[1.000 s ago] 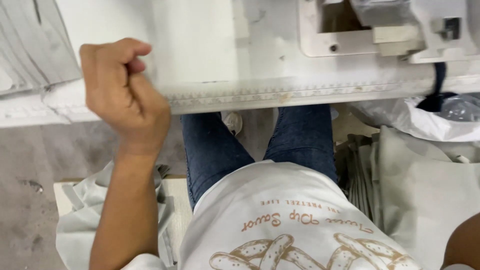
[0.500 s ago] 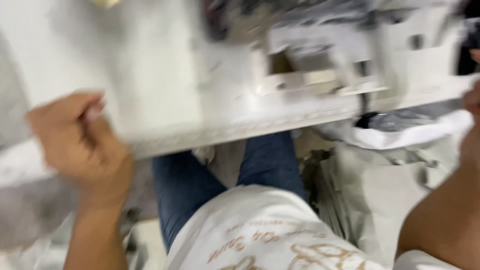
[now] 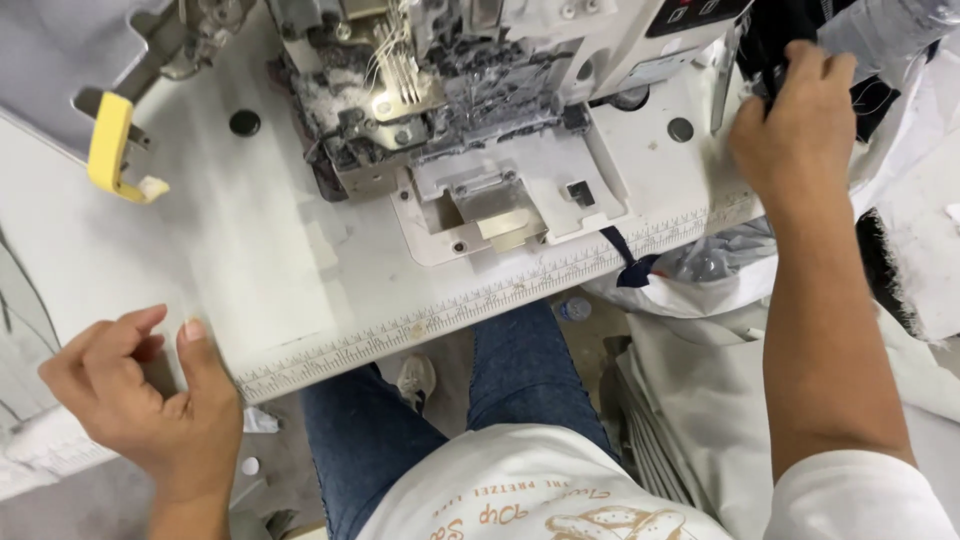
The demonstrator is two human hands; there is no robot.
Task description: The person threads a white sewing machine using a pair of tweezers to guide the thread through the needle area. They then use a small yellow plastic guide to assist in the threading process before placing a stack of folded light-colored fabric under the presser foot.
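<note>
My left hand (image 3: 140, 390) rests at the near left corner of the white sewing table (image 3: 260, 270), fingers loosely curled, thumb on the edge, holding nothing. My right hand (image 3: 795, 125) reaches to the table's far right and closes its fingers on dark fabric (image 3: 790, 45) beside the sewing machine (image 3: 470, 90). The machine's needle area and grey plate (image 3: 490, 205) lie between my hands.
A yellow clip (image 3: 112, 150) sticks up at the far left. A ruler strip (image 3: 480, 300) runs along the table's front edge. Pale cloth pieces (image 3: 700, 390) are piled at my right, with a plastic bag (image 3: 700, 270) hanging under the table. My jeans-clad legs (image 3: 440, 420) are below.
The view swung up onto the machine. My right hand came in and reached up to the dark fabric. My left hand dropped to the table's left corner and loosened from a fist.
</note>
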